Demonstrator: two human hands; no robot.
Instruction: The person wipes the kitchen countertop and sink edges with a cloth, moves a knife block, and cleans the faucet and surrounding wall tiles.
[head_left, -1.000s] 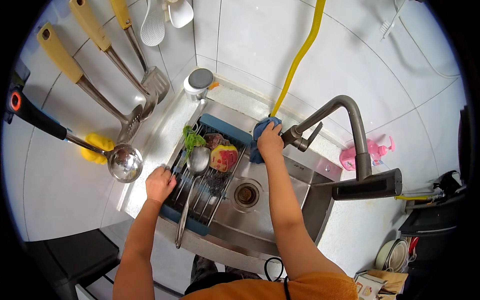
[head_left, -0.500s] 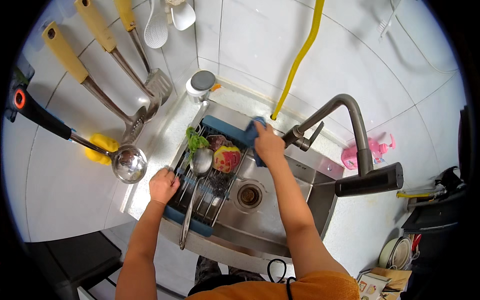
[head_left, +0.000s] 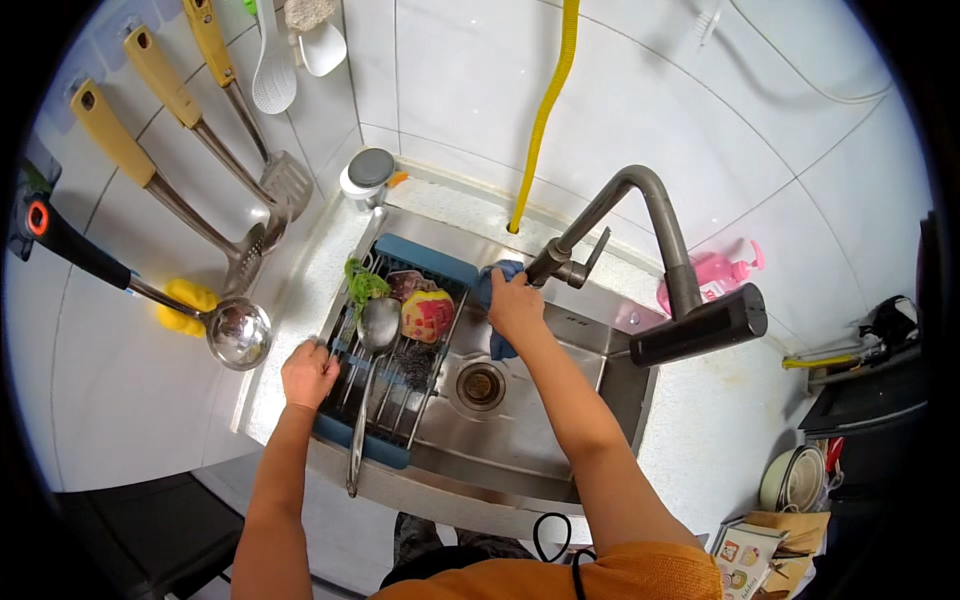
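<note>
Two bare hands work over a steel sink (head_left: 560, 440) set into a pale counter (head_left: 700, 440). The right hand (head_left: 515, 305) is closed around a blue cloth (head_left: 495, 275), pressing it against the sink's back wall just below the base of the dark grey faucet (head_left: 640, 215). The left hand (head_left: 310, 372) is curled shut on the left edge of a blue-framed wire drying rack (head_left: 400, 350) that spans the sink's left side. In the rack lie a steel ladle (head_left: 372, 340), a green scrubber (head_left: 362, 283) and a red-and-yellow sponge (head_left: 427, 315). A round drain (head_left: 481, 386) sits between the rack and the right forearm.
</note>
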